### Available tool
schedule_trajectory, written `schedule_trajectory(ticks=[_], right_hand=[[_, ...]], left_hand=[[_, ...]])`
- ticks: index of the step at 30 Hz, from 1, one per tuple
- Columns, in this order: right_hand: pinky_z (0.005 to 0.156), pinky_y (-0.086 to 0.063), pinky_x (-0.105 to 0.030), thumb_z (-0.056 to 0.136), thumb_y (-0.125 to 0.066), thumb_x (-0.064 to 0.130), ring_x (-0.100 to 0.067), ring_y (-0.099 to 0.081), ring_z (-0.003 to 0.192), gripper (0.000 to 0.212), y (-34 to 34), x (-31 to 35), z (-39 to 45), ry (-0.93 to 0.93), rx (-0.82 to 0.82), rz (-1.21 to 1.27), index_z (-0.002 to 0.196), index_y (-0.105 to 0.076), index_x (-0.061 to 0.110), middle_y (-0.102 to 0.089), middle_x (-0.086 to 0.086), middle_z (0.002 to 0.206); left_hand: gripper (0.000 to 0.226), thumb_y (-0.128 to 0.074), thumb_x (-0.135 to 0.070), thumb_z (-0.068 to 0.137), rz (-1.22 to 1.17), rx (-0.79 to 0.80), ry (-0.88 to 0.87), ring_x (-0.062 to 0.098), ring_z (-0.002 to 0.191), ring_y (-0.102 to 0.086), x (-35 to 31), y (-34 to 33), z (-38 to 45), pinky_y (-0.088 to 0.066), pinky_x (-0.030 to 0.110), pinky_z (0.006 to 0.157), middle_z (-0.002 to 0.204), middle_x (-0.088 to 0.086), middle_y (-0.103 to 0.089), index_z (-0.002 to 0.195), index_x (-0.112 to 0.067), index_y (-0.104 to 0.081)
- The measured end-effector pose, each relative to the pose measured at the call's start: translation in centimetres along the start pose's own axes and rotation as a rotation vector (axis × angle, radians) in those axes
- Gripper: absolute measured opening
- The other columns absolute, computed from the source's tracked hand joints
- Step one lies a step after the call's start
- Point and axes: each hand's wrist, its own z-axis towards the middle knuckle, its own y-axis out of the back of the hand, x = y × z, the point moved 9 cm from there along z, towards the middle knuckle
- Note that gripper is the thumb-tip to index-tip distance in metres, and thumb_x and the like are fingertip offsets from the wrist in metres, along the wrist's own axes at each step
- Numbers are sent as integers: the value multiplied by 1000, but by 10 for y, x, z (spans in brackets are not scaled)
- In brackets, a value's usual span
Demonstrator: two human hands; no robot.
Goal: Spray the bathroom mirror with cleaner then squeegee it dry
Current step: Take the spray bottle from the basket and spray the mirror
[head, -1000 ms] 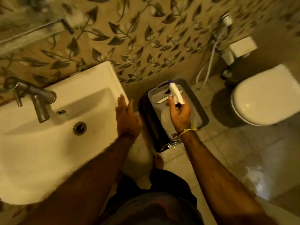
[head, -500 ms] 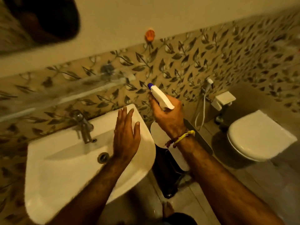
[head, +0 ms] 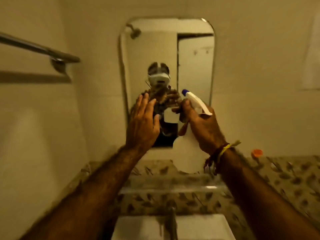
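A tall mirror [head: 194, 66] with rounded corners hangs on the wall straight ahead, above the sink. My right hand [head: 202, 129] grips a white spray bottle [head: 188, 156] by the neck, its blue-tipped nozzle aimed up-left at the glass. My left hand [head: 143, 123] is raised in front of the mirror's lower left part, fingers spread, holding nothing. The mirror reflects me and the bottle. No squeegee is in sight.
A metal towel bar [head: 39, 49] juts from the left wall. A glass shelf [head: 173, 186] runs under the mirror over leaf-patterned tiles. The white sink [head: 142, 227] and its tap [head: 171, 220] sit below. An orange hook [head: 257, 152] is at the right.
My view has swung up from the floor bin and sink to the mirror. My right hand lifted the spray bottle from the bin to mirror height. My left hand rose off the sink.
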Motion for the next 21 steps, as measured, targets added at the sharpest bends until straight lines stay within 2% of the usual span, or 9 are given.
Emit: schedule_trajectory(ticks=[1,3,6,8,10,13,17,19,21], right_hand=[[49,-57,-36,98,-55,31,-23,-69,65,17,-11,10,14,23,-11,6,112,-59,39,-73,-7,92],[52,-57,-37,98,-55,33,-31,-70,76,20,-32,27,43,52,-37,-11,116,-62,29,-72,-7,92],[63,-58,-38,96,-57,35,-29,-70,90,32,-61,51,80,107,-19,-81,123,-62,18,-71,-10,100],[75,-60,-45,96,-57,36,-26,-69,94,35,-72,67,98,155,2,-161,127,-61,19,-70,-8,104],[80,-59,-51,95,-58,37,-27,-69,92,34,-75,77,110,175,15,-232,125,-63,20,-70,-8,104],[75,-59,-47,94,-58,40,-28,-69,84,35,-67,87,126,187,9,-328,121,-66,18,-72,-9,98],[52,-54,-30,93,-59,46,-22,-68,62,34,-54,95,145,189,-25,-407,98,-69,14,-72,-6,78],[53,-57,-34,91,-59,47,-26,-69,62,35,-55,95,154,167,-10,-424,93,-69,14,-72,-6,77],[63,-61,-42,92,-59,46,-30,-70,69,35,-51,96,165,153,-18,-412,97,-70,13,-72,-10,82]], left_hand=[[56,-52,-23,101,41,-3,-6,23,155,-12,10,10,15,-19,43,125,165,8,-22,154,-13,-36],[59,-51,-26,102,110,-20,-17,24,155,-11,28,29,46,-19,44,125,166,8,-19,156,-14,-31],[61,-49,-30,103,167,-36,-19,24,155,-10,52,50,86,-17,44,125,166,9,-19,157,-15,-26],[62,-48,-32,103,177,-46,-9,24,155,-10,62,62,109,-18,45,125,166,10,-18,157,-14,-24],[66,-49,-34,103,156,-33,33,24,155,-9,73,69,126,-20,46,123,167,8,-13,159,-15,-20],[78,-49,-40,102,107,90,122,20,155,-1,90,67,142,-17,45,125,169,5,2,161,-15,-5],[87,-43,-54,101,215,221,166,23,155,10,100,52,156,-9,46,124,167,6,15,159,-13,8],[92,-41,-61,99,188,260,208,25,155,9,103,43,162,-10,47,124,167,6,15,159,-15,12],[99,-42,-67,95,102,296,281,27,155,4,107,31,168,-14,51,124,167,7,15,158,-17,16]])
